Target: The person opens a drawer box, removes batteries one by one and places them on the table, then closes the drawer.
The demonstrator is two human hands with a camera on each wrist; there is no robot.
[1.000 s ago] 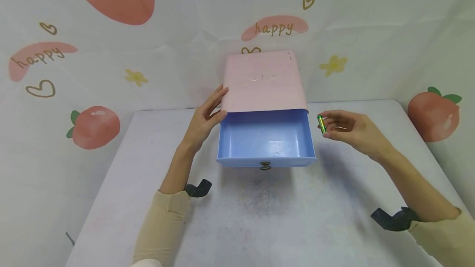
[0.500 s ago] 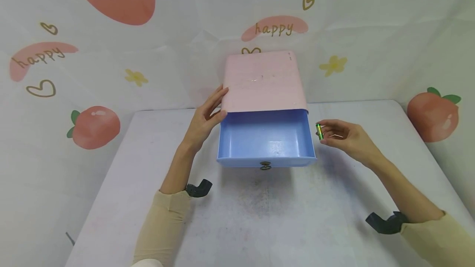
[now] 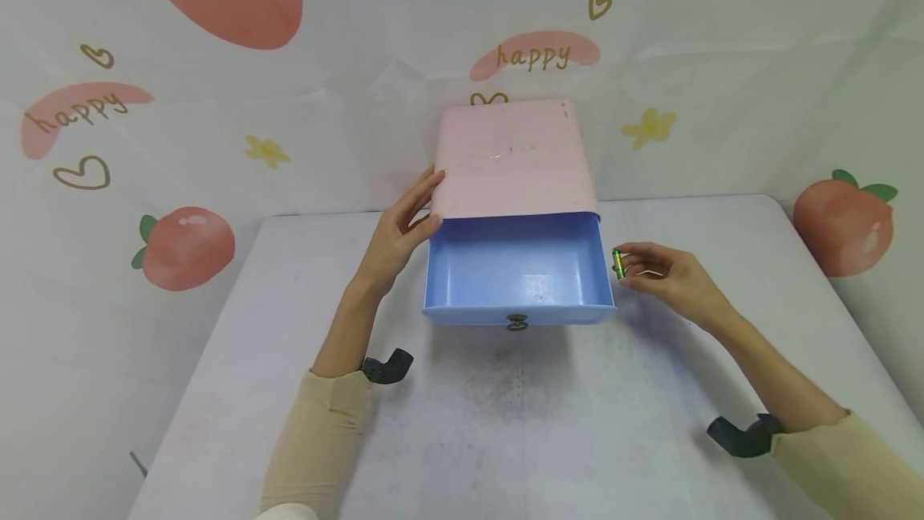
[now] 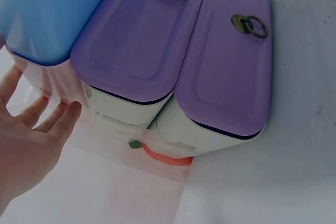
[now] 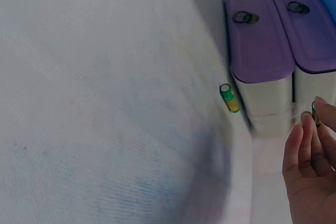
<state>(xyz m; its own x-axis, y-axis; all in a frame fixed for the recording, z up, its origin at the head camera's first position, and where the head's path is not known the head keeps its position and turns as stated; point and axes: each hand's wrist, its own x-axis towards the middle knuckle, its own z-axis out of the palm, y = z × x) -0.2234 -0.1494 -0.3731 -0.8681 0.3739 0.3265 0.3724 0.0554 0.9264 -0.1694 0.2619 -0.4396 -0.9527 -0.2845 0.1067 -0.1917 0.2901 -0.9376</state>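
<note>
A pink drawer unit [image 3: 516, 159] stands against the back wall, its blue drawer [image 3: 520, 263] pulled out with nothing visible inside. My left hand [image 3: 393, 235] rests on the unit's left side, fingers extended and spread along the pink casing [image 4: 55, 82]. Just right of the blue drawer, my right hand [image 3: 667, 275] pinches a small green and yellow battery [image 3: 618, 264] between thumb and fingers. In the right wrist view that battery [image 5: 315, 114] is mostly hidden by the fingertips. A second green and yellow battery [image 5: 229, 98] lies on the table beside the lower drawers.
Under the blue drawer sit two closed purple-fronted drawers [image 4: 223, 72] in pale casings, each with a ring pull. The blue drawer's front has a ring pull [image 3: 516, 322] as well. A white table [image 3: 505, 440] carries everything, with a printed cloth wall [image 3: 361, 127] behind.
My right hand, with the battery in it, has shifted left and nearer to me, closer to the blue drawer's right wall. The left hand and the drawer unit stay in place.
</note>
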